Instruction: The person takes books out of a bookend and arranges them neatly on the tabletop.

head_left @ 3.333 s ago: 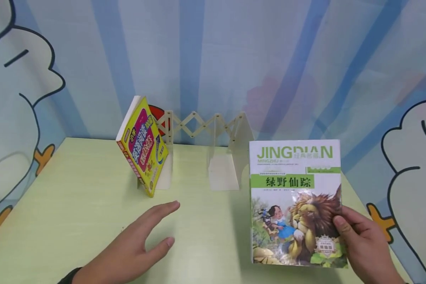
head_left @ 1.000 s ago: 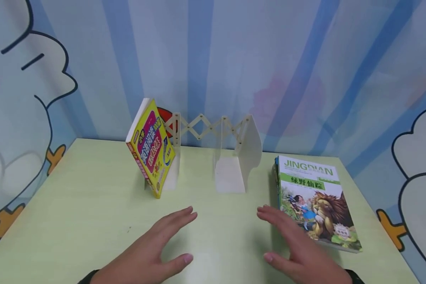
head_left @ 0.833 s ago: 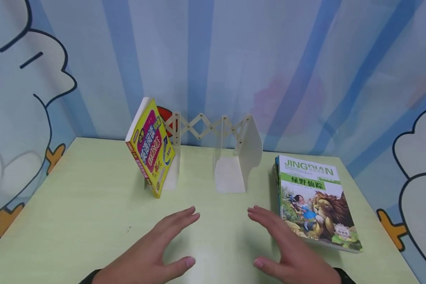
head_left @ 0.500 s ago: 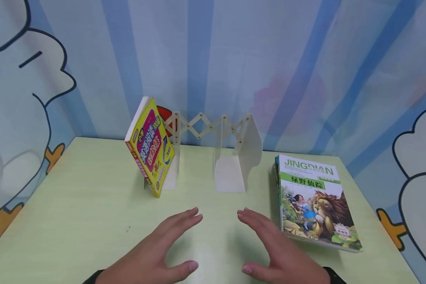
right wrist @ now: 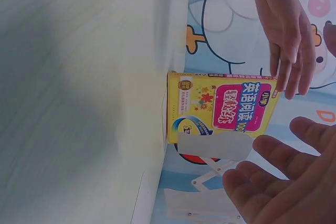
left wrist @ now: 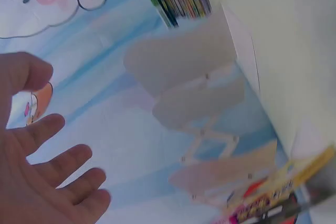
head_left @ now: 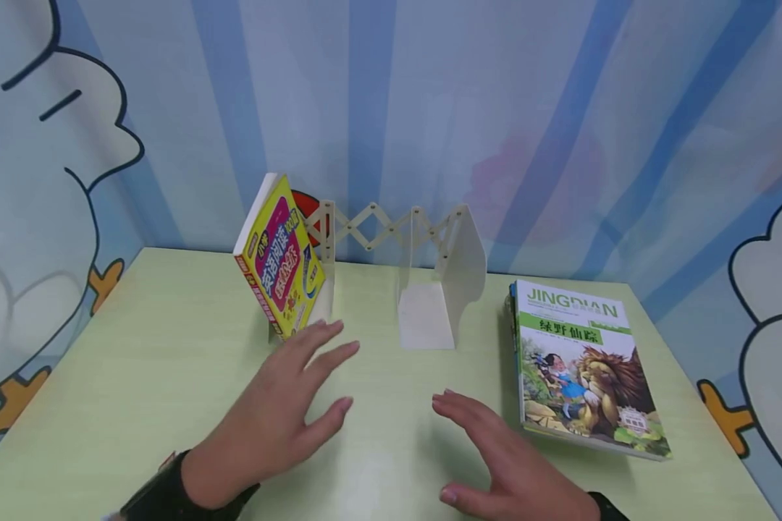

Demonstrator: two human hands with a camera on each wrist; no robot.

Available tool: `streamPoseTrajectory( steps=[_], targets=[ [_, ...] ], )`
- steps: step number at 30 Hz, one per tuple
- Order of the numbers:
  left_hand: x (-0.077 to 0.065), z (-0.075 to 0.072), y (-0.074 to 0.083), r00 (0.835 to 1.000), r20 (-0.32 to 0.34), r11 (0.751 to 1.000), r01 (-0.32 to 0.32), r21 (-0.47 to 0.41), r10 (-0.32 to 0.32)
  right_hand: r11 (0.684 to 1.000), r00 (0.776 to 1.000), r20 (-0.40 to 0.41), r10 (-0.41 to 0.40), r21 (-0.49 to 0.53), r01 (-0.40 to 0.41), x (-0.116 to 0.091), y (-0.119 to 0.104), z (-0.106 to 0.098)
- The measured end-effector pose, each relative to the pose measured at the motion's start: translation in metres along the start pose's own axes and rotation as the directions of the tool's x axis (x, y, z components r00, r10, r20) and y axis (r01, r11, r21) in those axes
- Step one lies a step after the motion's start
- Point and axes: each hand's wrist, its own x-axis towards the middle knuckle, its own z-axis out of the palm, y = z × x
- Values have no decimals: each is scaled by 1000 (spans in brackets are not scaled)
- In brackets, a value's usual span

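Observation:
My left hand (head_left: 270,409), fingers spread, hovers just in front of the yellow book (head_left: 280,257) and overlaps its lower corner in the head view. That book leans tilted at the left end of the white expanding book rack (head_left: 426,318). My right hand (head_left: 511,467) is held above the table with its fingers extended and nothing in it. Both palms face each other. In the right wrist view, the left hand (right wrist: 291,38) appears beside the yellow book (right wrist: 226,106); I cannot tell whether they touch.
A stack of books (head_left: 586,362), with a lion on the top cover, lies at the right of the pale table (head_left: 169,347). Behind the table hangs a blue striped cloth (head_left: 423,108) with cartoon figures.
The lion-cover book, earlier held in my right hand, lies on the stack at right. My right hand has moved left; my left hand has risen towards the yellow book.

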Motion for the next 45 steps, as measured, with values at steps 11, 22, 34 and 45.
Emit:
streamPoseTrajectory(
  steps=[11,22,34,45],
  targets=[
    [60,-51,-45,939,-340,948,150,282,-48,1000,1000,3,4,13,-4,-3,1,7],
    [90,-46,-64,899,-314,895,382,230,-304,1000,999,42,10,13,-11,-11,6,12],
    [85,-28,-42,930,-322,930,264,257,-175,999,998,52,40,8,-40,-18,5,15],
    [56,-23,-30,937,-332,930,215,300,-109,997,998,-2,-65,27,65,-22,14,22]
  ],
)
